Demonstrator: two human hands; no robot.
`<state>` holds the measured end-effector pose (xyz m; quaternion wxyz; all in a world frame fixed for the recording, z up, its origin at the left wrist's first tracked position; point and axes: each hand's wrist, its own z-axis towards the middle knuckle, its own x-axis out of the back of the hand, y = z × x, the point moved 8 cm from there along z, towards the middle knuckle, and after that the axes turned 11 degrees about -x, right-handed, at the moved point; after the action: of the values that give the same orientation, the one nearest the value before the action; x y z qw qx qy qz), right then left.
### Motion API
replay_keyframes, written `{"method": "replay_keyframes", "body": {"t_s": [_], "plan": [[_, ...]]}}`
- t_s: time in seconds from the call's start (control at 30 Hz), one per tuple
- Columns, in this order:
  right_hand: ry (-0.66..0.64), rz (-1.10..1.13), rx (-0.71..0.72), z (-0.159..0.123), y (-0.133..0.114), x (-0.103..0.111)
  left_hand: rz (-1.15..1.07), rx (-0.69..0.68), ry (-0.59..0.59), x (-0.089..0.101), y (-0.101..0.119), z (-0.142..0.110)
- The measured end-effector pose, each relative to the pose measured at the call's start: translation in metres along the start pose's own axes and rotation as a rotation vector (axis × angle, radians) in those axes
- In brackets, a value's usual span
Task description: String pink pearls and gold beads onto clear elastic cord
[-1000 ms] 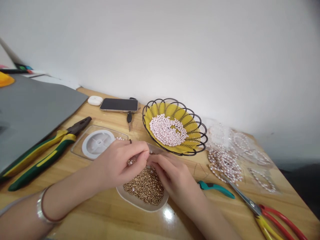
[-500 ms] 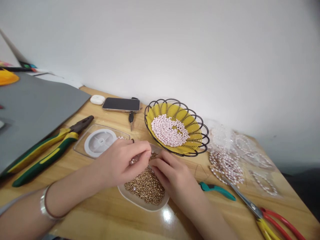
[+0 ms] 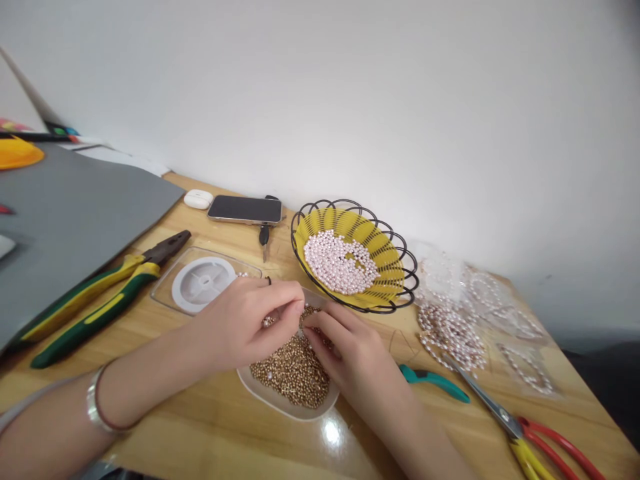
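Note:
Over a white dish [image 3: 280, 412] of small gold beads [image 3: 295, 373], both hands work close together. My left hand [image 3: 260, 320] is closed, thumb and forefinger pinched at the tips; what they grip is too small to make out. Just to its right, my right hand [image 3: 345, 347] has its fingers pressed together near the dish's far side, and its grip is hidden too. Behind them stands a yellow basket [image 3: 387, 267] with a black looped rim, holding pale pink beads [image 3: 337, 263]. A white spool [image 3: 203, 283] in a clear tray [image 3: 165, 287] lies beyond my left wrist.
Green-and-yellow pliers [image 3: 110, 300] lie on the left beside a grey mat [image 3: 90, 213]. A phone [image 3: 245, 209], a white earbud case [image 3: 199, 199] and a key [image 3: 265, 237] lie at the back. To the right are bead strings [image 3: 453, 333], scissors [image 3: 505, 417] and a teal-handled tool [image 3: 435, 382].
Both hands keep nearly the same pinched pose over the dish, with a slight gap shift between the fingertips. The whole view has moved a little.

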<state>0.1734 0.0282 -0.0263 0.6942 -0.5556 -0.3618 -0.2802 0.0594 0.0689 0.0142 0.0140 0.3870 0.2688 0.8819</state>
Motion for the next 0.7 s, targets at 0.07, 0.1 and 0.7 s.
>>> {"method": "replay_keyframes", "body": {"t_s": [0.07,0.1,0.7], "plan": [[-0.006,-0.007,-0.010,0.003,0.001,-0.002,-0.004,0.000,-0.010,0.000,-0.001,0.001],[-0.016,-0.018,-0.015,0.004,0.002,-0.004,-0.007,0.000,-0.019,0.000,-0.001,0.001],[-0.083,-0.029,-0.092,0.016,0.004,-0.016,-0.020,0.010,-0.039,0.000,0.000,-0.001]]}}
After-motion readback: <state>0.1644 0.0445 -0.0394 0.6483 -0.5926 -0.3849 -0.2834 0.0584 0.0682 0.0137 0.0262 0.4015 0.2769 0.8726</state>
